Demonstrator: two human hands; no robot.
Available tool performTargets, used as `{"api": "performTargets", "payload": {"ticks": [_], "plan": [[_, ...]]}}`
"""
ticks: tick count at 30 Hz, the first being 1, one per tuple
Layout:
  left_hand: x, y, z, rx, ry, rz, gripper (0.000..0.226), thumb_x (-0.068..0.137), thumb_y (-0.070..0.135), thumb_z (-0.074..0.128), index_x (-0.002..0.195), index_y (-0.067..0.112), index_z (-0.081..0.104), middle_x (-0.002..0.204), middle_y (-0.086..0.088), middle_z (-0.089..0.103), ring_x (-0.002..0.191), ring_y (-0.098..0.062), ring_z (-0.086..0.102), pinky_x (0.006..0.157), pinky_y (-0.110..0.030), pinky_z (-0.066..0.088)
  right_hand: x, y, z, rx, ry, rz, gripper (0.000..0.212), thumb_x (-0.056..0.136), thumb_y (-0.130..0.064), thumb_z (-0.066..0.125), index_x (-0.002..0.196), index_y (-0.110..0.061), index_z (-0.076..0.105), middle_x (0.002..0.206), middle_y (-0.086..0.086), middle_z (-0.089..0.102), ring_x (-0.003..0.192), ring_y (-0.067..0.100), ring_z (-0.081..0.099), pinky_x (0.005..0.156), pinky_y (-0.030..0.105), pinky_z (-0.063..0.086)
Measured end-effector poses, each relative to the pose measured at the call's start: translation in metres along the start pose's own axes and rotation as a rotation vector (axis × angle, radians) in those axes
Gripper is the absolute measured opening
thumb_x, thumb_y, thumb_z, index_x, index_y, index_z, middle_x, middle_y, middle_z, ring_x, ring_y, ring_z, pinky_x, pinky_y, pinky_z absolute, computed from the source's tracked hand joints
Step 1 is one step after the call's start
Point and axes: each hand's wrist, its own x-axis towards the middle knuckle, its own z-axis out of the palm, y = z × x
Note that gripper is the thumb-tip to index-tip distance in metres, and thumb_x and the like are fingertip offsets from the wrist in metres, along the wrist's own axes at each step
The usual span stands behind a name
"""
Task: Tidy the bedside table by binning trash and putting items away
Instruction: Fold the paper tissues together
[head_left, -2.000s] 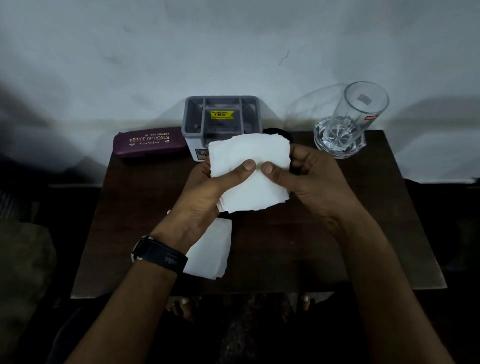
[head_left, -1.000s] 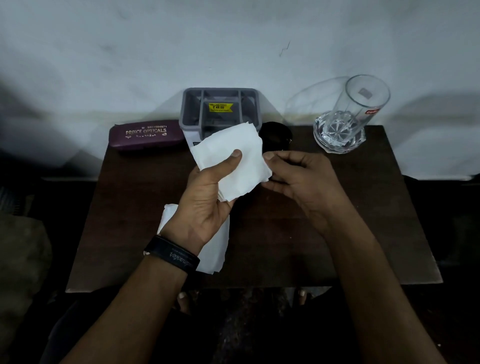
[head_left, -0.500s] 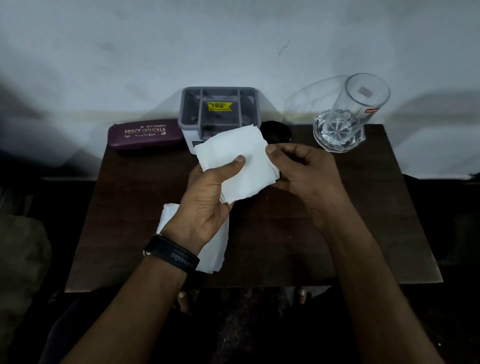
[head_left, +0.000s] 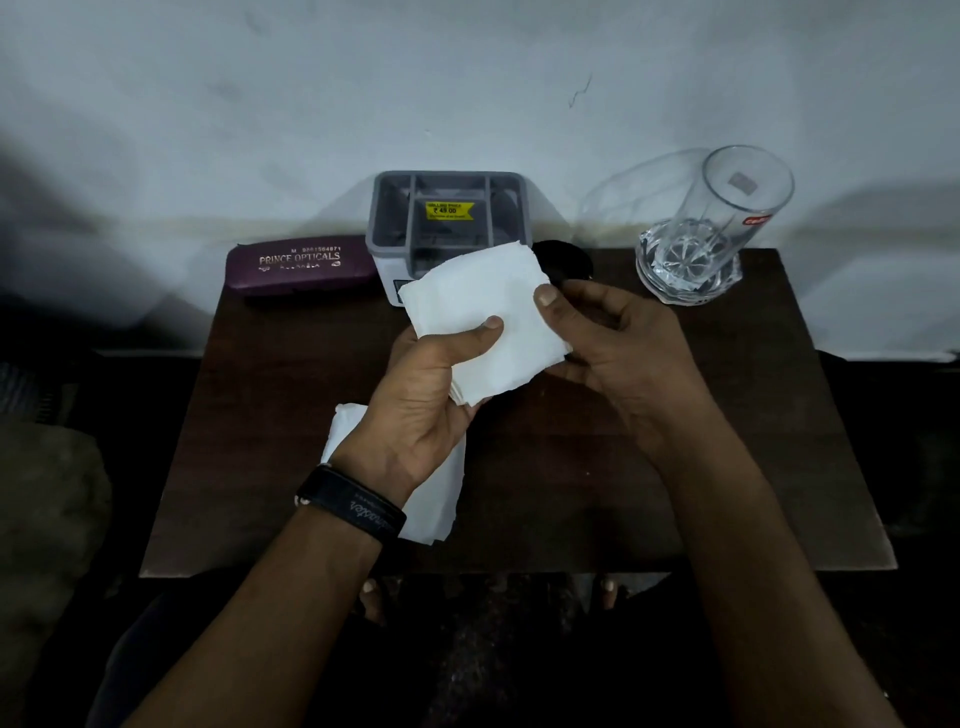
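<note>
A folded white tissue (head_left: 488, 306) is held up over the middle of the dark wooden table (head_left: 649, 467). My left hand (head_left: 421, 400) grips it, thumb on top and fingers underneath. My right hand (head_left: 618, 338) pinches its right edge with the thumb at the upper corner. A second white tissue (head_left: 441, 499) lies flat on the table under my left wrist, partly hidden by it.
At the table's back edge stand a maroon spectacle case (head_left: 301, 265), a grey compartment organiser (head_left: 447, 218) with a yellow price sticker, a small black round object (head_left: 563, 262) and an empty clear glass (head_left: 711, 228). A white wall rises behind. Toes show below the front edge.
Both hands held the tissue square at first, then my right hand let go and my left tilted it. My right hand has now returned to pinch the right edge.
</note>
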Motion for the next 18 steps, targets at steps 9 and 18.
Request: {"api": "performTargets", "payload": {"ticks": [9, 18], "plan": [[-0.006, 0.016, -0.007, 0.152, -0.028, -0.001, 0.034, 0.099, -0.007, 0.056, 0.128, 0.008, 0.066, 0.129, -0.013, 0.073, 0.115, -0.029, 0.072, 0.084, -0.038, 0.065, -0.005, 0.003, 0.007, -0.176, -0.055, -0.174, 0.008, 0.089, -0.029, 0.078, 0.096, -0.025, 0.076, 0.093, -0.006, 0.080, 0.084, 0.008, 0.075, 0.069, 0.023, 0.061], [-0.007, 0.042, -0.030, -0.106, 0.202, 0.113, 0.037, 0.099, -0.004, 0.052, 0.132, 0.007, 0.064, 0.130, -0.015, 0.073, 0.121, -0.034, 0.070, 0.107, -0.051, 0.053, -0.026, 0.039, 0.042, -1.175, -0.395, -0.239, 0.073, 0.068, -0.071, 0.076, 0.128, -0.031, 0.060, 0.116, -0.005, 0.050, 0.109, 0.016, 0.054, 0.092, 0.034, 0.049]]}}
